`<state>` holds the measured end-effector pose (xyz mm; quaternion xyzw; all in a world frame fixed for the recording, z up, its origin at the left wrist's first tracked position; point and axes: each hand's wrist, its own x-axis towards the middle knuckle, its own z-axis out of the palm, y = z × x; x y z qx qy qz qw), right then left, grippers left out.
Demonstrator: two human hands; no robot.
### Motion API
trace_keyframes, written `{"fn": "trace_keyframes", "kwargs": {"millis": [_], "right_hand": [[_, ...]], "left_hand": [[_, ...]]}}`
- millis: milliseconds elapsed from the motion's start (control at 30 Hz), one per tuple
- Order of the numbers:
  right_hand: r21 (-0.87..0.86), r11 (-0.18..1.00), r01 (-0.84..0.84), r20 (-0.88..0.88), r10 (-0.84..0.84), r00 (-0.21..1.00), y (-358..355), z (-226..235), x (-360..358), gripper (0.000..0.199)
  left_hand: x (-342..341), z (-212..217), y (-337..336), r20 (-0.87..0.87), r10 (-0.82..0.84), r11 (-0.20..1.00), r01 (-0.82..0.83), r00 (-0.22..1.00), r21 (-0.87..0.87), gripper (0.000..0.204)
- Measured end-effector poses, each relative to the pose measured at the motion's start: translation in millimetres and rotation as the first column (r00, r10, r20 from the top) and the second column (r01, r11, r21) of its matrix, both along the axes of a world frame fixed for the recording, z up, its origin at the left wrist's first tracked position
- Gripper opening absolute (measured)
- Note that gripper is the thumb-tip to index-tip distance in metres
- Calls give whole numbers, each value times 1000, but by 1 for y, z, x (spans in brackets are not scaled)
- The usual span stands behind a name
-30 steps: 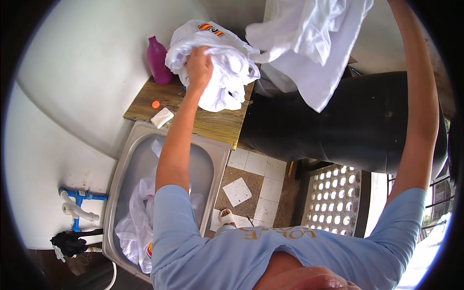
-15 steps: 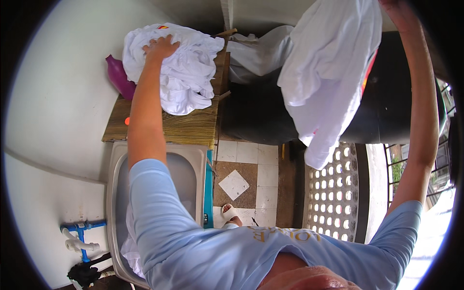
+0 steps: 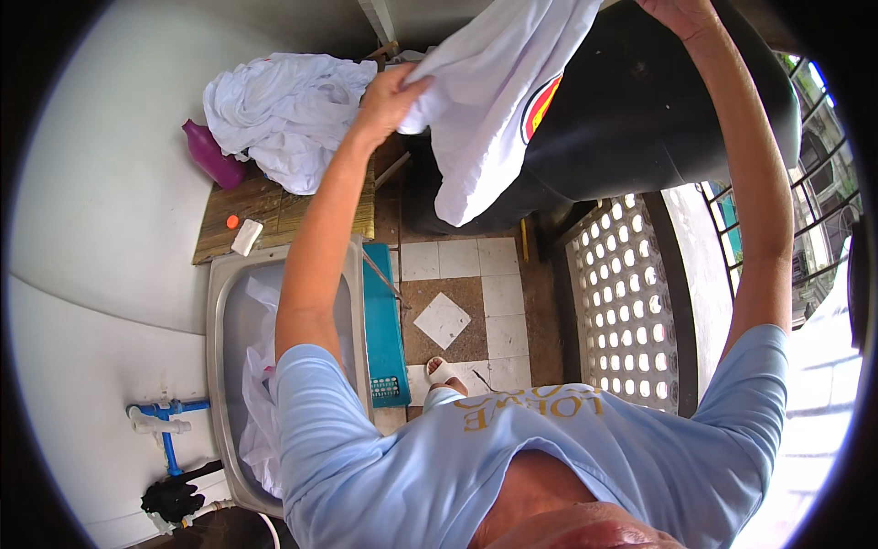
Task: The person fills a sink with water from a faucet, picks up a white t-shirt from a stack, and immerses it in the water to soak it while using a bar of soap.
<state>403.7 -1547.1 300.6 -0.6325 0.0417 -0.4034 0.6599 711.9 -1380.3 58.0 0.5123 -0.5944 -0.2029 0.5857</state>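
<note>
A white shirt [image 3: 494, 101] with a round red and yellow badge hangs stretched in the air at the top middle. My left hand [image 3: 393, 99] is closed on its left edge. At the top edge of the picture my right hand [image 3: 681, 14] is raised, its fingertips cut off, and the cloth runs up toward it. Left of my left hand, a heap of white clothes [image 3: 283, 114] lies on the wooden counter [image 3: 343, 215]. More white cloth [image 3: 261, 393] lies in the metal sink [image 3: 215, 311], partly behind my left arm.
A purple bottle [image 3: 215, 157] leans beside the heap. An orange cap [image 3: 232, 221] and a white block [image 3: 247, 237] lie near the sink. A large black tank [image 3: 649, 101] stands behind the shirt. Blue pipes [image 3: 170, 448] run along the left wall, and a teal basket [image 3: 384, 329] is beside the sink.
My left hand has left the heap of clothes and moved right onto the shirt's edge. The shirt and my right hand have shifted left and up. The white block has come into sight.
</note>
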Motion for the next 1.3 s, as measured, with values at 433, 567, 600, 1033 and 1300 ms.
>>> {"fn": "trace_keyframes", "kwargs": {"millis": [433,567,600,1033,1300], "right_hand": [[-384,882,272,-523,-451,724,11,-137,-134,16],[-364,893,266,-558,-438,705,-3,-164,-168,18],[-362,881,305,-541,-465,701,-6,-171,-177,18],[-259,906,334,-537,-423,730,0,-218,-220,36],[-538,798,273,-557,-579,595,32,-199,-220,24]], "left_hand": [[17,102,64,-377,-75,985,128,923,118,33],[0,121,77,-311,-55,981,110,949,160,24],[-3,126,78,-309,-56,980,111,949,163,23],[1,166,69,12,-2,985,0,1000,171,16],[8,172,96,228,59,953,-123,972,276,26]]}}
